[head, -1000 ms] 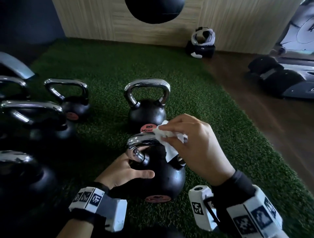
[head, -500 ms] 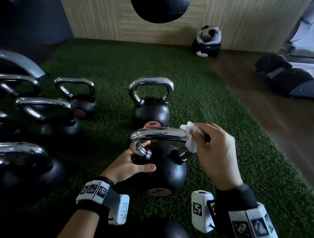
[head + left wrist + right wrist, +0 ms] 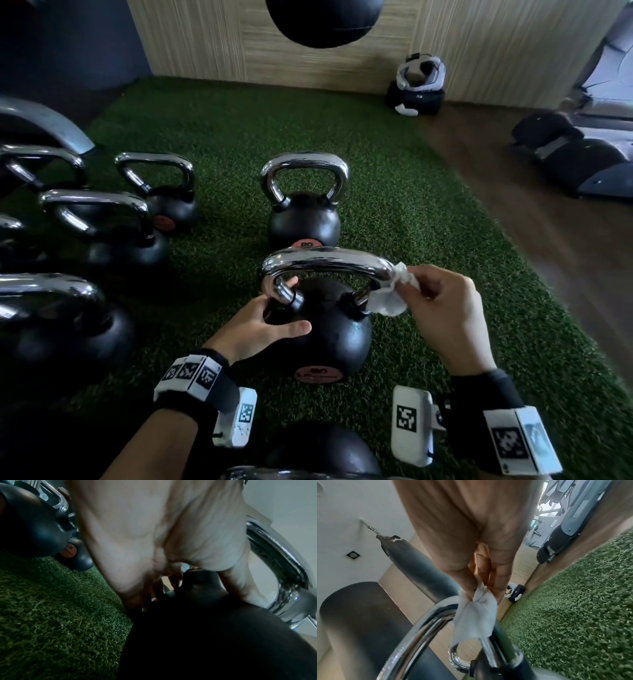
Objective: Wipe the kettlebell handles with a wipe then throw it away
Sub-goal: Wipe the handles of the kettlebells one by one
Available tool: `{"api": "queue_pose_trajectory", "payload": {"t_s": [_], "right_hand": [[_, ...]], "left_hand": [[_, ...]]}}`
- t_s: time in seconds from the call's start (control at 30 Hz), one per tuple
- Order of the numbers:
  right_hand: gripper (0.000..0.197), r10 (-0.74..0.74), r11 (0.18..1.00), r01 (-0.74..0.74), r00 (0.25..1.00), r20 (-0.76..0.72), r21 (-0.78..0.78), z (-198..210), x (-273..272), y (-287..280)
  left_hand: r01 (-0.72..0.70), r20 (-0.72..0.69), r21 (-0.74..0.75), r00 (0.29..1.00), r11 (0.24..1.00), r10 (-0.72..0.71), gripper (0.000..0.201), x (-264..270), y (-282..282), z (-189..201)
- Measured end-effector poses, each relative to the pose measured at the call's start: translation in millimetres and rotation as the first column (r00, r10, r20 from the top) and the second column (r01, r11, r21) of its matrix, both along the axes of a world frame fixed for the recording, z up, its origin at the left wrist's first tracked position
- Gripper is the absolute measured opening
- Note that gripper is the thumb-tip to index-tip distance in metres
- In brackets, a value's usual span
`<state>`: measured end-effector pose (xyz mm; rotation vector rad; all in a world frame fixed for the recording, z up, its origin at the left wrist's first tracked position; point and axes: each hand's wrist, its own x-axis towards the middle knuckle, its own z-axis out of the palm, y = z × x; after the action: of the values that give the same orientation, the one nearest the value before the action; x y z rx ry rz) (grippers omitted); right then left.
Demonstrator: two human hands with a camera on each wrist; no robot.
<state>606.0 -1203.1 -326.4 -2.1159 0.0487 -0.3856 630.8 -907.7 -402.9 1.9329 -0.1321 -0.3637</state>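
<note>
Wipe (image 3: 388,301) limp and light, pinched in your right hand (image 3: 442,318) at the slick handle (image 3: 325,262); left hand (image 3: 260,329) lies open, bracing the heavy kettlebell (image 3: 329,335).

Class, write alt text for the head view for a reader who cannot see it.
A right hand pinches a white wipe against the right end of a kettlebell's chrome handle, while the left hand steadies the black bell. More kettlebells stand on green turf.

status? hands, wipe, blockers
Left hand steadies kettlebell. Right hand pinches wipe against handle's right bend. Nothing in the way.
</note>
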Motion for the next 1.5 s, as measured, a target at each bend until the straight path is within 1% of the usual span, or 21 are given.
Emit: {"api": "queue_pose_trajectory", "payload": {"t_s": [0.07, 0.13, 0.2, 0.27, 0.33, 0.4, 0.47, 0.57, 0.6, 0.67, 0.73, 0.83, 0.9, 0.93, 1.03, 1.1, 1.2, 1.33, 1.4, 1.43, 1.5], "right_hand": [[0.011, 0.002, 0.997, 0.000, 1.000, -0.026, 0.073, -3.5, 2.0, 0.3], [0.012, 0.044, 0.975, -0.029, 0.997, -0.064, 0.220, -9.4, 3.2, -3.0], [0.013, 0.108, 0.900, -0.045, 0.987, -0.122, 0.433, -18.6, 4.2, -6.0], [0.014, 0.168, 0.832, -0.033, 0.966, -0.194, 0.553, -31.3, 2.9, -2.8], [0.015, 0.181, 0.847, -0.031, 0.955, -0.234, 0.531, -45.1, 2.1, 4.9], [0.017, 0.160, 0.866, -0.014, 0.955, -0.250, 0.500, -53.0, 3.5, 10.6], [0.017, 0.163, 0.900, -0.028, 0.948, -0.275, 0.435, -49.2, 6.2, 7.7], [0.016, 0.259, 0.932, -0.144, 0.906, -0.334, 0.332, -25.5, 5.0, -8.5], [0.017, 0.295, 0.930, -0.189, 0.895, -0.335, 0.315, -14.3, 2.1, -13.2], [0.020, 0.343, 0.925, -0.266, 0.893, -0.293, 0.273, 8.5, -5.0, -19.0], [0.023, 0.321, 0.931, -0.273, 0.928, -0.188, 0.241, 31.0, -11.8, -18.0], [0.024, 0.163, 0.960, -0.179, 0.983, 0.088, 0.214, 61.1, -19.0, -6.5], [0.024, 0.087, 0.955, -0.158, 0.958, 0.272, 0.250, 76.5, -23.8, 5.5], [0.024, 0.068, 0.950, -0.165, 0.939, 0.338, 0.266, 80.7, -25.4, 12.2], [0.031, 0.081, 0.949, -0.209, 0.886, 0.457, 0.238, 81.9, -26.5, 31.5], [0.034, 0.122, 0.950, -0.243, 0.870, 0.478, 0.198, 76.5, -25.6, 41.9], [0.031, 0.190, 0.959, -0.266, 0.863, 0.468, 0.102, 68.2, -24.9, 53.2], [0.022, 0.191, 0.973, -0.227, 0.865, 0.464, 0.024, 59.0, -20.0, 58.8], [0.019, 0.170, 0.976, -0.212, 0.880, 0.443, 0.046, 54.9, -16.4, 58.7], [0.020, 0.178, 0.972, -0.226, 0.891, 0.417, 0.068, 53.9, -15.1, 56.7], [0.035, 0.249, 0.953, -0.292, 0.908, 0.336, 0.083, 53.3, -12.5, 46.5]], "left_hand": [[-0.012, -0.013, -0.010, 1.000, 1.000, 0.012, 0.072, 0.1, 0.8, -2.1], [-0.013, -0.004, 0.001, 1.000, 1.000, 0.013, 0.058, -2.6, -0.9, 0.2], [-0.023, 0.007, 0.010, 1.000, 1.000, 0.023, 0.050, -5.1, -2.8, 4.0], [-0.038, 0.003, 0.025, 0.999, 0.999, 0.038, 0.046, -7.8, -3.0, 7.5], [-0.062, 0.013, 0.068, 0.998, 0.996, 0.062, 0.056, -10.0, -2.8, 8.0], [-0.081, 0.025, 0.174, 0.997, 0.981, 0.078, 0.067, -12.9, -2.9, 11.6], [-0.074, 0.033, 0.292, 0.997, 0.954, 0.067, 0.057, -14.4, 0.1, 18.3], [-0.076, 0.070, 0.465, 0.996, 0.882, 0.049, 0.037, -17.0, 14.0, 36.5], [-0.107, 0.089, 0.481, 0.993, 0.870, 0.073, 0.031, -18.2, 21.0, 44.9], [-0.213, 0.160, 0.448, 0.975, 0.869, 0.156, 0.016, -21.7, 32.9, 68.1], [-0.279, 0.238, 0.339, 0.949, 0.899, 0.205, 0.011, -28.6, 36.6, 97.9], [-0.260, 0.304, 0.144, 0.930, 0.955, 0.207, 0.016, -42.5, 20.4, 144.5], [-0.190, 0.341, 0.104, 0.929, 0.976, 0.144, 0.019, -49.1, 1.2, 170.4], [-0.129, 0.309, 0.055, 0.945, 0.990, 0.106, 0.024, -50.0, -9.3, 179.8], [-0.011, 0.022, -0.196, 1.000, 0.981, 0.016, 0.040, -43.2, -36.5, 191.8], [-0.034, -0.088, -0.356, 0.996, 0.934, 0.003, 0.041, -37.4, -49.7, 192.9], [-0.079, -0.113, -0.500, 0.993, 0.862, 0.025, 0.039, -32.1, -56.4, 192.1], [-0.038, -0.042, -0.451, 0.999, 0.892, 0.021, 0.042, -28.0, -55.8, 180.8], [-0.052, -0.006, -0.419, 0.998, 0.907, 0.055, 0.039, -28.8, -59.9, 174.5], [-0.063, -0.001, -0.428, 0.998, 0.901, 0.070, 0.036, -29.2, -61.6, 171.5], [-0.080, 0.032, -0.431, 0.994, 0.899, 0.104, 0.027, -29.8, -61.0, 170.7]]}}
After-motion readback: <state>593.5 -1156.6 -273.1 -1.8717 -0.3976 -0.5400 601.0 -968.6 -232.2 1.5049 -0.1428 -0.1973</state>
